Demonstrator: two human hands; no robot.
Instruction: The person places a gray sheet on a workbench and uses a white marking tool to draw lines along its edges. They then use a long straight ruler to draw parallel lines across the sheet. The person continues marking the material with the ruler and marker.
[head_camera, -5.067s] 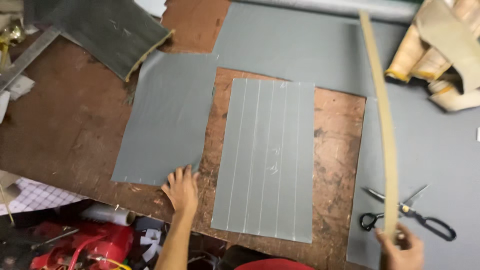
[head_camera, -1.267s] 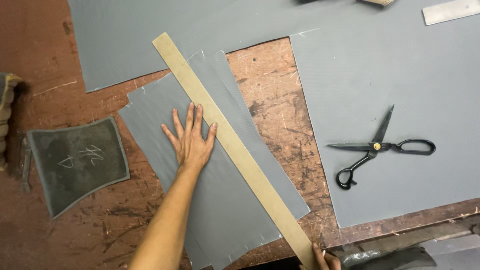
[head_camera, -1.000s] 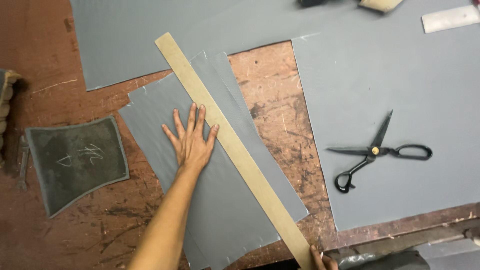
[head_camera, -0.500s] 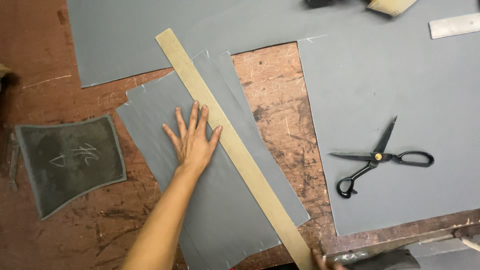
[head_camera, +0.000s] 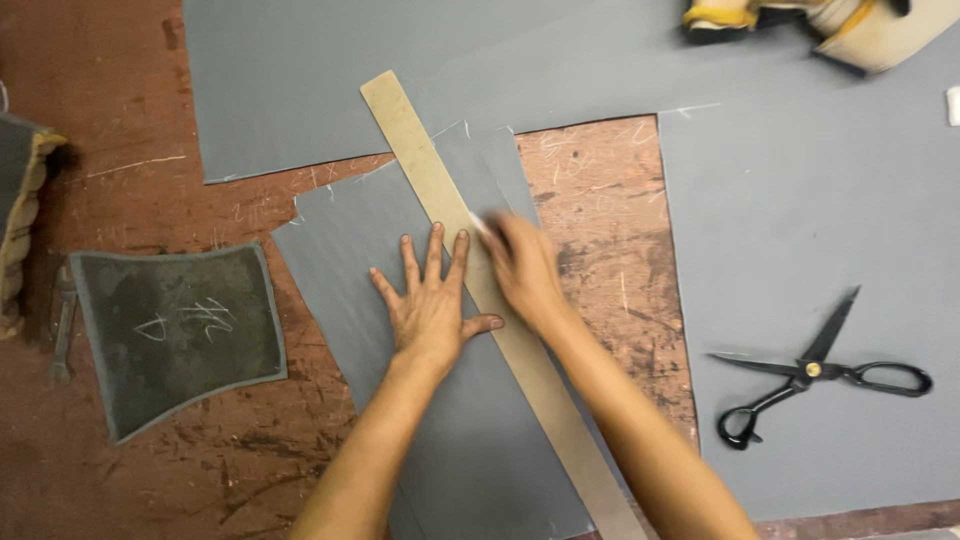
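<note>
Left hand (head_camera: 430, 305): palm down, pressed flat, fingers (head_camera: 410, 262) spread and pointing away from the body, thumb stretched out to the right. Left forearm bare, running down and left from the wrist to the lower frame edge. Right hand (head_camera: 522, 268): just right of the left thumb, motion-blurred, fingers curled together in a pinch; what they pinch cannot be made out. Right forearm bare, slanting down-right out of frame

Matt grey sheet (head_camera: 400, 230), scuffed wooden table (head_camera: 600, 200) — ruler (head_camera: 420, 150) perhaps wood
</note>
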